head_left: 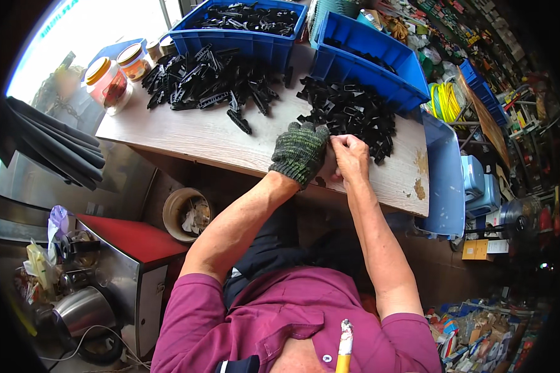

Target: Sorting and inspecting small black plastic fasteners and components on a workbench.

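Observation:
My left hand point(300, 152), in a dark green knitted glove, is at the near edge of the wooden table point(186, 135). Its fingers are curled, and whatever they grip is hidden. Right beside it, my bare right hand point(352, 158) is closed, thumb and fingertips pinched together against the glove. Any piece between the two hands is too small to make out. Just beyond them lies a pile of small black plastic parts point(348, 112). Farther left on the table spreads a heap of longer black slotted plastic pieces point(199, 81).
Two blue crates, one point(230, 45) behind the long pieces and one point(361, 69) at the right, hold black parts. Lidded jars point(107, 87) stand at the table's left end. A blue bin point(443, 180) stands right of the table; a waste bucket point(174, 214) and red-topped cabinet point(130, 238) are lower left.

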`<action>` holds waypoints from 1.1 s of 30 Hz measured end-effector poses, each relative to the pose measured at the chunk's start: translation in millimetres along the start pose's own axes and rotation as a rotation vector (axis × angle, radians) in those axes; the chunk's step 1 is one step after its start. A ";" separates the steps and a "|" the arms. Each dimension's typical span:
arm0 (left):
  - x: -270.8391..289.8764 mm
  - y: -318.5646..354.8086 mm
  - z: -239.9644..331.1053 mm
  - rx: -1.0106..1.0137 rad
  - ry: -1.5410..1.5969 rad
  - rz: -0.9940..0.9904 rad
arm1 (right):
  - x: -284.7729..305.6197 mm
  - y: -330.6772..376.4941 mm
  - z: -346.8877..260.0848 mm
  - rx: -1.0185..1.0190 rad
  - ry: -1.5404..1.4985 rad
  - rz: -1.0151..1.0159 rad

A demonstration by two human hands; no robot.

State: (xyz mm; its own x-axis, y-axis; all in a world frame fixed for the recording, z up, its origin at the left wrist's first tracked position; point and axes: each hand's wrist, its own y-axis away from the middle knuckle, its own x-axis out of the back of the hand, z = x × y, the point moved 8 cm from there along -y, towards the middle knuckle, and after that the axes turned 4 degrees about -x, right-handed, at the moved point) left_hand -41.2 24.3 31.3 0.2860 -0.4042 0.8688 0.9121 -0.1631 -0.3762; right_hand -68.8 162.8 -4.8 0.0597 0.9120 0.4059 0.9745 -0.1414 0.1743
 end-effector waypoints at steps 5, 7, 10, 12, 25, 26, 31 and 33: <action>3.3 6.7 -6.0 -0.038 0.172 0.205 | -0.6 -3.2 -0.7 0.049 -0.081 -0.096; 11.8 14.2 -2.5 -0.101 0.363 0.270 | -4.3 1.1 -3.9 0.019 -0.149 -0.198; 22.8 25.9 2.7 -0.183 0.486 0.419 | -10.7 4.8 -8.9 0.047 -0.252 -0.368; 21.4 28.1 1.9 -0.165 0.516 0.409 | -12.1 13.4 -15.6 0.094 -0.296 -0.457; 58.0 52.9 -14.4 -0.013 0.242 0.497 | -17.0 29.1 -9.9 0.036 -0.515 -0.362; 66.2 56.1 -29.5 0.101 0.101 0.457 | -16.1 30.6 -6.2 -0.035 -0.570 -0.325; 78.3 56.7 -99.5 0.235 -0.282 0.360 | -16.0 27.8 -5.7 0.013 -0.587 -0.306; 77.7 59.9 -114.9 0.238 -0.264 0.395 | -15.7 28.7 -7.2 0.008 -0.583 -0.297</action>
State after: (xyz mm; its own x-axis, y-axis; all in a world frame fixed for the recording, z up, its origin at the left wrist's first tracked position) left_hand 1.9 -120.2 39.3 0.6574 -0.1483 0.7388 0.7527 0.1770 -0.6342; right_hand -43.3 141.6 0.3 -0.1070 0.9714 -0.2121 0.9689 0.1497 0.1969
